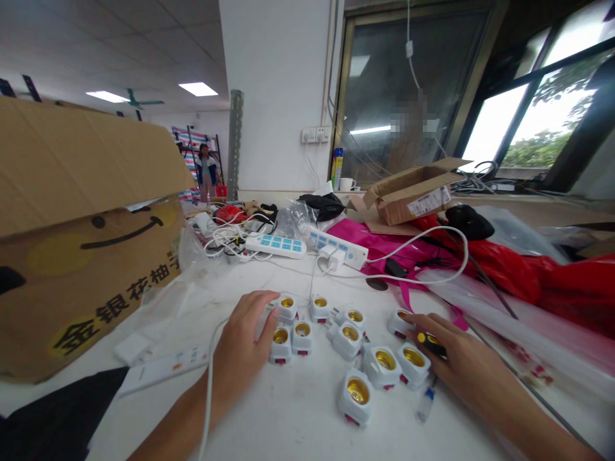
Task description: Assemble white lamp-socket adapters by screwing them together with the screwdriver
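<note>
Head view: ten white lamp sockets with brass cups stand on a white table [307, 410], and the front socket [355, 397] serves as landmark. Behind it and to its left, the left hand [250, 326] curves with thumb and fingers parted beside the leftmost sockets; whether its fingertips press on one, I cannot tell. Behind it and to its right, the right hand [446, 346] is closed around a yellow-and-black handle [432, 344], its fingertips at a far-right socket [400, 322]. A clear-handled tool [426, 403] lies right of the front socket. Well behind it are two power strips [276, 245]; far to its left stands a large cardboard box [91, 243].
</note>
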A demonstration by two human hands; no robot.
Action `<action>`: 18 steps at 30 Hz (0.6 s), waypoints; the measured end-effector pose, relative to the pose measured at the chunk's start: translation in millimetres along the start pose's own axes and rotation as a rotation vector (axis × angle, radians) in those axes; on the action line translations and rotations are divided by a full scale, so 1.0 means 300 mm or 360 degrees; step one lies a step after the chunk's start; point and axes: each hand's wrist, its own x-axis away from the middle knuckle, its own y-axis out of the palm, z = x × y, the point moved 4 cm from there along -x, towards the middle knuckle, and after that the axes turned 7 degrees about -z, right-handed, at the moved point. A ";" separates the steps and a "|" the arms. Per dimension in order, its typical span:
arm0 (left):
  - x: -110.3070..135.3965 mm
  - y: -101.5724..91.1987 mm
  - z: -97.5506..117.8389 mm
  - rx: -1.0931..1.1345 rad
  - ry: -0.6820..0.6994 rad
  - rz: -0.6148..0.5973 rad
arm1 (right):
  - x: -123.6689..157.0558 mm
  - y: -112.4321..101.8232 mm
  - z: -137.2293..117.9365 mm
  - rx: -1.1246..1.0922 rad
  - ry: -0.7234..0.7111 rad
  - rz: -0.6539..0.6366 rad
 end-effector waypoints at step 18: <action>-0.254 0.234 0.342 0.0382 0.0196 -0.1008 | -0.005 -0.071 -0.036 -0.0448 -0.0060 -0.0036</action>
